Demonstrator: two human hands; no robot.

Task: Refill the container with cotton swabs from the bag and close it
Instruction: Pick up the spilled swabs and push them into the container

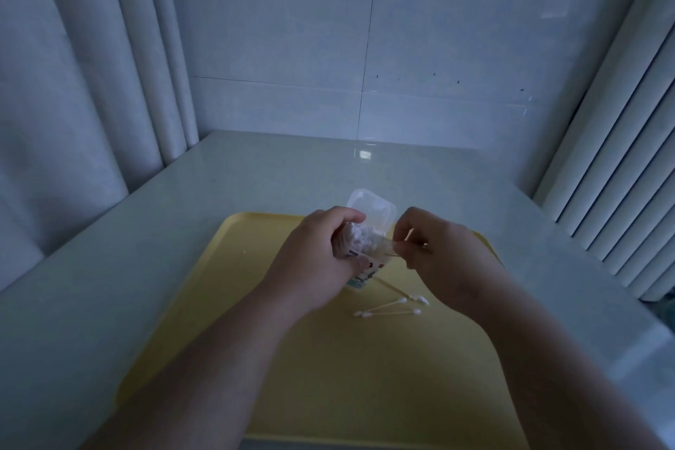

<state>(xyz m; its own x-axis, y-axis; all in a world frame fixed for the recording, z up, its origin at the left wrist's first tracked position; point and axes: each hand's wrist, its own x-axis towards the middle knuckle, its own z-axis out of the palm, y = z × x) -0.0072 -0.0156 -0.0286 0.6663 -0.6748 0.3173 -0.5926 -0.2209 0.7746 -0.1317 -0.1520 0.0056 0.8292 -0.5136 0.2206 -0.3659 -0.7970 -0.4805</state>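
Your left hand (310,259) wraps the container (369,230), lid up, white tips just past your thumb. Your right hand (434,248) pinches swab sticks (394,251) at its mouth. Loose swabs (401,300) lie below on the tray (328,376).

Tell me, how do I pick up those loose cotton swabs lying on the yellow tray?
Put your grip on the thin middle of the sticks, coming straight down from above. The loose cotton swabs lie flat on the tray, so pinching across the stick probably works best.
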